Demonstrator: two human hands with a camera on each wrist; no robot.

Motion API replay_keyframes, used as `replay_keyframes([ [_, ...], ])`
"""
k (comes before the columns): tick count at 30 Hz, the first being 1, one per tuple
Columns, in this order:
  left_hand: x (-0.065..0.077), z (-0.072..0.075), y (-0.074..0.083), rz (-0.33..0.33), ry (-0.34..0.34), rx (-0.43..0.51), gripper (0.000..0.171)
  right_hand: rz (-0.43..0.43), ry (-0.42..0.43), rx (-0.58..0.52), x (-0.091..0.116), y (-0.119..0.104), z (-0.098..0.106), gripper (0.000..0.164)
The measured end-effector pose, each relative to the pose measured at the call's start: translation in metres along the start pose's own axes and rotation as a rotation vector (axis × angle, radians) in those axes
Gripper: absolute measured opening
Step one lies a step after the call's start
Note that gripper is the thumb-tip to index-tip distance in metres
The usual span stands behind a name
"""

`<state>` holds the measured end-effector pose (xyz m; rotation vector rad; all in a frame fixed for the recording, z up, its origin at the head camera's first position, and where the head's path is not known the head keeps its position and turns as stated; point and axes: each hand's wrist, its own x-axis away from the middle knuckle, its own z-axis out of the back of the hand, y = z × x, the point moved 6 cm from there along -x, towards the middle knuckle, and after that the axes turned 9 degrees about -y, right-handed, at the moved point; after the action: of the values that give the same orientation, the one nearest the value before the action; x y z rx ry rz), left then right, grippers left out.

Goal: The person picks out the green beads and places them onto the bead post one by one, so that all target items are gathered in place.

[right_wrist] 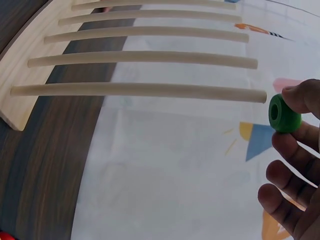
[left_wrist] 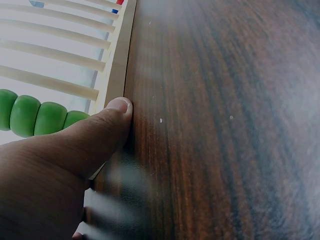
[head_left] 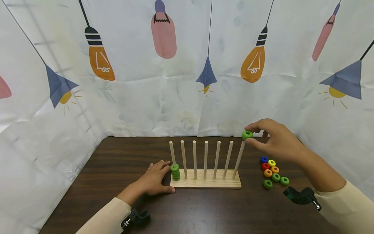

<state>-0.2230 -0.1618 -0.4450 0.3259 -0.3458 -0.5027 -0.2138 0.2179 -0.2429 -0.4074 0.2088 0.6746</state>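
A wooden peg stand (head_left: 205, 183) with a row of several upright pegs stands on the table. Stacked on its leftmost peg are several green beads (head_left: 175, 173). My left hand (head_left: 155, 178) holds the base's left end, thumb against the front corner and the other fingers toward the back; in the left wrist view the thumb (left_wrist: 112, 117) lies along the base edge. Between thumb and fingertips my right hand (head_left: 276, 138) pinches a green bead (head_left: 247, 135), close over the tip of the rightmost peg (head_left: 239, 159). The right wrist view has this bead (right_wrist: 284, 114) just beyond the peg's end.
To the right of the stand lies a loose group of beads: a blue one (head_left: 264, 159), a yellow one (head_left: 271, 163), a red one (head_left: 265, 166), orange ones (head_left: 268, 173) and green ones (head_left: 284, 181). A patterned cloth (head_left: 181, 107) hangs behind the dark wooden table (head_left: 204, 211).
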Motion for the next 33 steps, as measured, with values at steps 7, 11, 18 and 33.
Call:
replay_keyframes([
  [7, 0.001, 0.0, 0.001, -0.002, -0.001, 0.008, 0.094, 0.048, 0.007, 0.006, -0.005, -0.005, -0.001, 0.033],
  [11, 0.0, 0.0, 0.001, -0.004, 0.001, 0.009, 0.094, 0.055, 0.006, -0.004, -0.007, -0.007, -0.002, 0.033],
  [18, 0.001, 0.001, 0.001, -0.001, -0.006, 0.007, 0.094, 0.06, 0.001, -0.015, -0.011, -0.01, -0.006, 0.034],
  [33, -0.001, 0.0, -0.001, 0.003, -0.01, 0.0, 0.094, 0.076, -0.016, -0.052, -0.021, -0.02, -0.013, 0.033],
])
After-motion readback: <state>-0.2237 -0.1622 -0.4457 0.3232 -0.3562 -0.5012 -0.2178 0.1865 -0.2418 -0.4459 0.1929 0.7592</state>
